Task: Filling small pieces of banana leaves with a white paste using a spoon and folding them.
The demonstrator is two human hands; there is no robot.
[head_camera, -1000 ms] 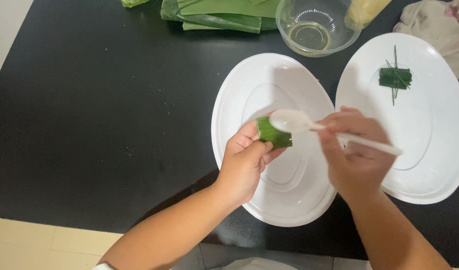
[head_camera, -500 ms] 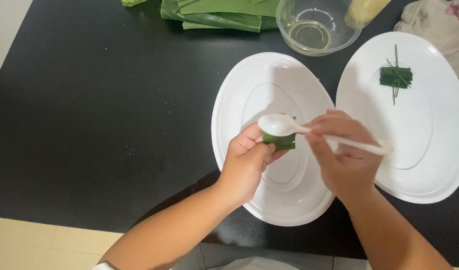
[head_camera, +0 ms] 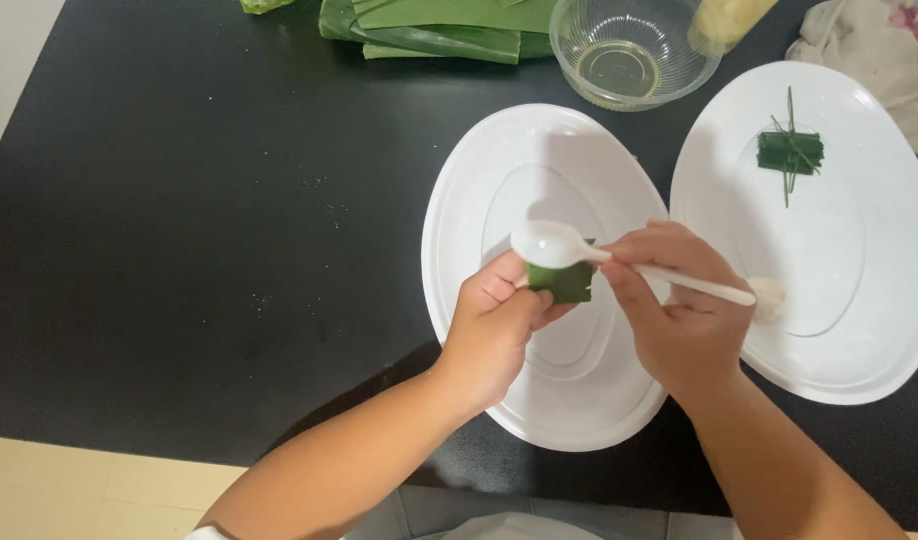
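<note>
My left hand holds a small folded green leaf cup over a white oval plate. My right hand grips a white plastic spoon by its handle, with the bowl of the spoon resting on top of the leaf cup. A second white oval plate lies to the right. On it sit a tied green leaf parcel and a small white lump close to my right hand.
A clear glass bowl with yellowish liquid stands at the back. Long green leaves lie beside it at the table's far edge. A pale cloth is bunched at the top right. The black table stretches left.
The spoon has shifted left and down, from beside the leaf cup to resting on its top. My left hand has stayed over the plate.
</note>
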